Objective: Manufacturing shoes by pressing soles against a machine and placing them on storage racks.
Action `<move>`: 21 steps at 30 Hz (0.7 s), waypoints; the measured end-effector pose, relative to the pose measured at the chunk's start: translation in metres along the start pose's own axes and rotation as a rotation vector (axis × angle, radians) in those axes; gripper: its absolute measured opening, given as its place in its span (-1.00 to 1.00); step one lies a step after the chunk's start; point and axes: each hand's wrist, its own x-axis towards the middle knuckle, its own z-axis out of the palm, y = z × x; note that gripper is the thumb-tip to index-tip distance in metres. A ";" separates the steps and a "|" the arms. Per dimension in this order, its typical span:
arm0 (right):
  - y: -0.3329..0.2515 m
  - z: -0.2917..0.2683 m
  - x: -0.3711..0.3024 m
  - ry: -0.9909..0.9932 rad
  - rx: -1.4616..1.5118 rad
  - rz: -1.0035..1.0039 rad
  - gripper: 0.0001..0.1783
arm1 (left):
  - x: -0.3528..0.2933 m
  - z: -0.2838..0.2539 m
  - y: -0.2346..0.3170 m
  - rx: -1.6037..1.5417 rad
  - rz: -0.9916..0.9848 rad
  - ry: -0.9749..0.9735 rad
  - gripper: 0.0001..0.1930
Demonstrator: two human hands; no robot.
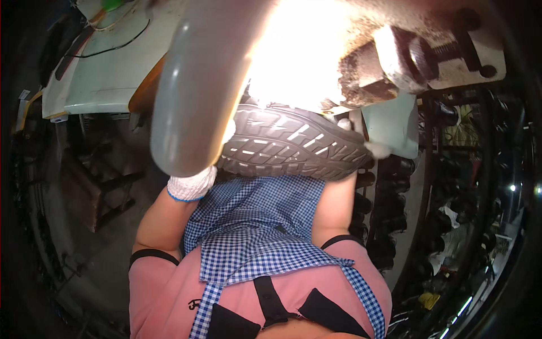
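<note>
A dark grey shoe sole (pixel 288 144), its chunky tread turned up toward me, is held crosswise beneath the bright light. My left hand (pixel 193 183), in a white knit glove with a blue cuff edge, grips its left end; a rounded grey machine part hides most of those fingers. Around the right end closes my right hand (pixel 378 150), also white-gloved, mostly behind the sole with only fingertips showing. Whether an upper is attached cannot be seen. The sole's far edge meets the glare, close to a worn metal machine piece.
The rounded grey machine part (pixel 195 96) hangs over my left wrist. A clamp screw (pixel 446 53) is at the upper right. A pale tabletop (pixel 107 85) with a black wire lies at the upper left. Below it stands a wooden stool (pixel 96 192). Racks of dark shoes (pixel 389 220) line the right.
</note>
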 end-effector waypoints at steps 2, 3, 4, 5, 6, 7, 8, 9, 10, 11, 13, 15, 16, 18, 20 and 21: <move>0.017 -0.009 -0.022 -0.018 0.169 -0.068 -0.22 | -0.008 0.002 -0.003 -0.338 -0.147 0.142 -0.62; 0.027 -0.010 -0.028 -0.022 0.209 -0.095 -0.24 | -0.014 0.001 -0.002 -0.428 -0.133 0.123 -0.62; 0.031 -0.008 -0.035 -0.029 0.192 -0.050 -0.25 | -0.020 0.000 -0.003 -0.511 -0.174 0.134 -0.63; 0.037 -0.002 -0.040 0.061 0.153 -0.133 -0.26 | -0.024 0.001 -0.005 -0.556 -0.165 0.125 -0.63; 0.039 0.007 -0.047 0.160 0.032 -0.135 -0.27 | -0.026 0.000 -0.008 -0.540 -0.170 0.159 -0.62; 0.041 0.016 -0.052 0.261 -0.114 -0.121 -0.28 | -0.025 0.000 -0.011 -0.554 -0.155 0.181 -0.62; 0.045 0.026 -0.057 0.366 -0.286 -0.083 -0.29 | -0.024 -0.003 -0.015 -0.588 -0.127 0.183 -0.62; 0.047 0.034 -0.060 0.417 -0.493 -0.021 -0.31 | -0.019 -0.006 -0.018 -0.488 -0.115 0.234 -0.61; 0.053 0.041 -0.063 0.449 -0.696 0.052 -0.32 | -0.014 -0.012 -0.021 -0.511 -0.094 0.245 -0.61; 0.059 0.048 -0.066 0.446 -0.868 0.129 -0.33 | -0.009 -0.016 -0.023 -0.518 -0.098 0.281 -0.60; 0.075 0.056 -0.066 0.348 -1.153 0.217 -0.34 | 0.001 -0.032 -0.024 -0.540 -0.066 0.187 -0.59; 0.090 0.065 -0.062 0.327 -1.142 0.292 -0.36 | 0.013 -0.047 -0.024 -0.422 -0.026 0.138 -0.57; 0.095 0.071 -0.058 0.358 -1.100 0.316 -0.36 | 0.014 -0.054 -0.021 -0.496 -0.094 0.123 -0.56; 0.103 0.086 -0.049 0.238 -0.891 0.050 -0.35 | 0.014 -0.067 -0.020 -0.711 -0.183 0.102 -0.54; 0.110 0.103 -0.036 0.232 -0.589 0.012 -0.36 | 0.016 -0.080 -0.021 -0.663 -0.159 0.167 -0.53; 0.110 0.109 -0.030 0.221 -0.675 0.069 -0.38 | 0.018 -0.088 -0.023 -0.588 -0.102 0.104 -0.49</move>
